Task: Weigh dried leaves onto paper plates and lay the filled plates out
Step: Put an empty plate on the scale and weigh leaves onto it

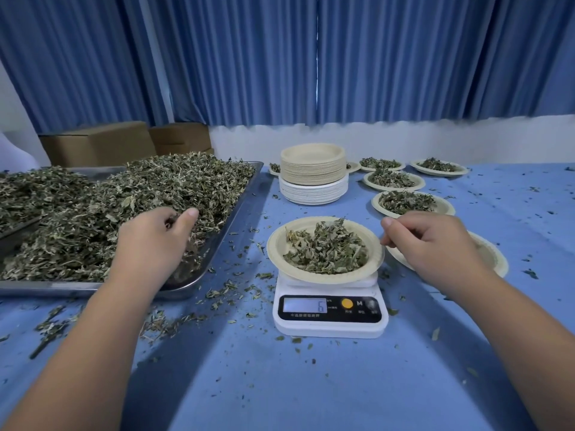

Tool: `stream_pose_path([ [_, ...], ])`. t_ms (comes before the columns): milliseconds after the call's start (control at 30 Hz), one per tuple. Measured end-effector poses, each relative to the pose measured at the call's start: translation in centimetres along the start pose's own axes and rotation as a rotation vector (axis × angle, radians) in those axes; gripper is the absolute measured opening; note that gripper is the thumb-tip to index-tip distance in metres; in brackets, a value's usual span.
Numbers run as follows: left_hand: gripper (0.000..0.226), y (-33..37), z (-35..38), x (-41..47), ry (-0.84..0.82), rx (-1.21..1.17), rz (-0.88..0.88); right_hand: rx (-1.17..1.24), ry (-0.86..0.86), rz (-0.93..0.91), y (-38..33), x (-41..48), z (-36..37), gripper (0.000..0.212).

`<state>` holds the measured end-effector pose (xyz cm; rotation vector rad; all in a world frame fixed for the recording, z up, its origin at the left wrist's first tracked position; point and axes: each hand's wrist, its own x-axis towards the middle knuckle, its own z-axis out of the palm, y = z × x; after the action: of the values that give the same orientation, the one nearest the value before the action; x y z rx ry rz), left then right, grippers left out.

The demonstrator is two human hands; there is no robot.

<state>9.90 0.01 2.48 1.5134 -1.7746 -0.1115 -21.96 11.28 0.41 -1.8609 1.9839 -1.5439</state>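
Leaves (pixel 326 251) lie piled in a plate (pixel 278 244) that sits on the scale (pixel 330 325) at the table's centre; the display reads 6. The right hand (pixel 432 244) is at the plate's 3 o'clock, with its fingers (pixel 403 241) curled under and its thumb stretched toward the rim. The tips are right at the rim's edge, but whether they pinch it or only touch it cannot be told. Part of another plate (pixel 494 256) shows beneath that hand.

The left hand (pixel 152 241) is at 9 o'clock over the tray (pixel 236 213). Its fingers bend down into the heap (pixel 93 213) and are hidden by it — the thumb (pixel 190 214) lies straight on top. Whether the hand grips any leaves cannot be told.

At 12 o'clock stands a stack (pixel 312 171) of empty plates, tan on white. From 1 to 2 o'clock filled plates (pixel 376 203) lie on the blue cloth (pixel 311 384), which is strewn with crumbs. Boxes (pixel 96 144) stand at 10 o'clock — a curtain (pixel 280 57) hangs behind.
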Motion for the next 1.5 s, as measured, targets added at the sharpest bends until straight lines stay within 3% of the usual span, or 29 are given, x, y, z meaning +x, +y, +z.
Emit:
stream_pose_path([
  [167,0.047,5.0,-0.5,0.5,0.034,-0.306,0.077,0.02,0.001,0.005,0.2,0.1,-0.2,0.036],
  [333,0.044,10.6,1.9,1.4,-0.011,-0.35,0.231,0.015,-0.004,0.022,0.3,0.3,-0.2,0.036],
  [433,0.038,12.6,4.4,1.3,-0.174,-0.425,0.27,0.009,-0.014,0.018,0.4,0.3,-0.2,0.035],
  [533,0.049,12.8,6.3,0.8,-0.41,-0.348,0.338,-0.004,-0.023,0.009,0.5,0.3,-0.2,0.034],
  [600,0.065,12.1,6.7,0.5,-0.471,-0.259,0.385,-0.003,-0.021,0.0,0.5,0.3,-0.2,0.034],
  [700,0.071,10.7,6.3,0.1,-0.526,-0.349,0.412,-0.003,-0.021,-0.022,0.5,0.3,-0.1,0.034],
  [800,0.062,9.2,5.3,0.0,-0.45,-0.484,0.409,-0.011,-0.023,-0.033,0.4,0.4,0.1,0.034],
  [933,0.046,6.4,5.0,-0.6,-0.24,-0.638,0.258,-0.002,-0.017,-0.053,0.0,0.0,0.1,0.033],
  [1033,0.02,4.3,5.2,-0.3,-0.146,-0.388,0.22,-0.032,-0.013,-0.066,-0.2,-0.1,0.2,0.032],
  [1133,0.014,2.3,4.8,0.6,-0.15,-0.16,0.17,-0.058,0.023,-0.09,-0.5,-0.1,0.3,0.027],
  [1333,0.059,0.4,4.2,1.6,-0.354,0.245,-0.068,-0.085,0.014,-0.06,-0.3,-0.2,0.6,0.02],
  [1500,0.081,0.2,4.0,1.9,-0.551,0.265,-0.169,-0.105,0.013,-0.051,-0.1,-0.3,0.7,0.021],
])
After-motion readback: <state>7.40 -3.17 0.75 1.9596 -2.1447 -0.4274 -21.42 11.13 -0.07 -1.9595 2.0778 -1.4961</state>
